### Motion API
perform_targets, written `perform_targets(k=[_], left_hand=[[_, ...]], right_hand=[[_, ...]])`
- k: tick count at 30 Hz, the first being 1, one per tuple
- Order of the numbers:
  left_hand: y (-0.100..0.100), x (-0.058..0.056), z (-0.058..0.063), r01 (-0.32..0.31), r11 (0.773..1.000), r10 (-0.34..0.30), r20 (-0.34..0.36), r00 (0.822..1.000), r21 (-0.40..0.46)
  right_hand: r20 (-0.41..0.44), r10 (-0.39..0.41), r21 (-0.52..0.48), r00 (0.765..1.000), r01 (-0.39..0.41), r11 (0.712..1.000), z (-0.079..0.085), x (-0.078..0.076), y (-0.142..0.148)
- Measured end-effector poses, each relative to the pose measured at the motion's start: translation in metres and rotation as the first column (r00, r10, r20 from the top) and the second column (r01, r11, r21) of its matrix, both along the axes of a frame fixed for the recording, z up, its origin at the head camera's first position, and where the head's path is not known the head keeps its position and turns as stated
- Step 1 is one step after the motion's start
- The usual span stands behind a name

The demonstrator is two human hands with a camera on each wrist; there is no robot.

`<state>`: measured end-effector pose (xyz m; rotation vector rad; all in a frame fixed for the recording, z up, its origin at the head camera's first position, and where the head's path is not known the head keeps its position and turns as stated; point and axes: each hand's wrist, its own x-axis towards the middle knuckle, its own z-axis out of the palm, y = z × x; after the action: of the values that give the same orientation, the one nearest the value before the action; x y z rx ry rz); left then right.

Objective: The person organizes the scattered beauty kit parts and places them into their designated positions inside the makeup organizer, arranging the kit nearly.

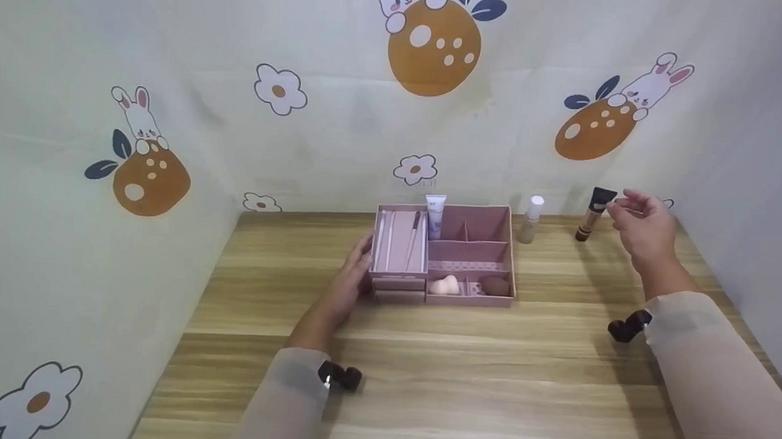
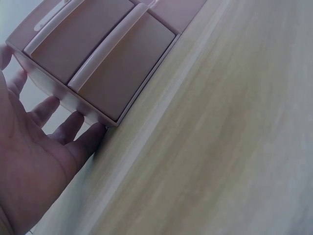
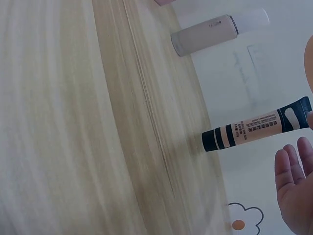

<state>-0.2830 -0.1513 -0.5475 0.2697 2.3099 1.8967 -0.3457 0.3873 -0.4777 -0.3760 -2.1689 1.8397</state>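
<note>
A pink makeup organizer (image 1: 466,301) stands near the back wall. My left hand (image 1: 348,285) rests against its left side, with fingers (image 2: 68,128) spread and fingertips on the side wall in the left wrist view. At the right, a foundation tube (image 1: 592,216) with a black crimped end stands upright on its cap. My right hand (image 1: 646,227) pinches the top edge of this tube between thumb and forefinger; the other fingers (image 3: 285,171) stay loosely bent beside it. Part of the pinch is cut off by the right wrist view's edge.
A white-capped bottle (image 1: 531,220) stands between organizer and tube. The organizer holds a white tube (image 1: 435,216), several slim brushes (image 1: 412,240), a pale sponge (image 1: 445,285) and a brown sponge (image 1: 495,286). Two drawers (image 2: 124,61) face front. Patterned cloth (image 1: 342,138) hangs around the wooden table (image 1: 476,381).
</note>
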Motion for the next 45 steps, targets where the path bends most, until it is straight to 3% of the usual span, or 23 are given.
perform_targets(k=[4,9,23,32,35,45], left_hand=[[0.0,0.001,-0.001,-0.005,1.0,0.005,0.007,1.0,-0.001],[0.001,0.003,-0.002,-0.012,1.0,0.012,0.033,0.999,-0.002],[0.001,0.004,0.0,-0.002,1.0,0.002,0.02,1.0,0.02],[0.001,0.003,-0.001,0.013,0.999,-0.013,0.01,1.0,0.03],[0.001,0.003,-0.001,0.027,0.998,-0.027,0.0,1.0,0.05],[0.001,0.0,-0.001,0.023,0.998,-0.024,0.01,1.0,0.055]], right_hand=[[-0.012,0.029,0.024,1.0,-0.029,0.999,-0.002,-0.003,-0.001],[0.013,0.049,0.16,0.999,-0.05,0.986,-0.006,-0.006,-0.003],[0.088,0.035,0.211,0.995,-0.053,0.976,-0.003,-0.011,-0.013],[0.008,0.025,0.157,1.0,-0.026,0.987,-0.005,-0.005,-0.015],[-0.031,0.047,0.11,0.998,-0.043,0.993,-0.005,-0.003,-0.015],[-0.077,0.102,0.088,0.992,-0.095,0.992,0.009,0.01,-0.026]])
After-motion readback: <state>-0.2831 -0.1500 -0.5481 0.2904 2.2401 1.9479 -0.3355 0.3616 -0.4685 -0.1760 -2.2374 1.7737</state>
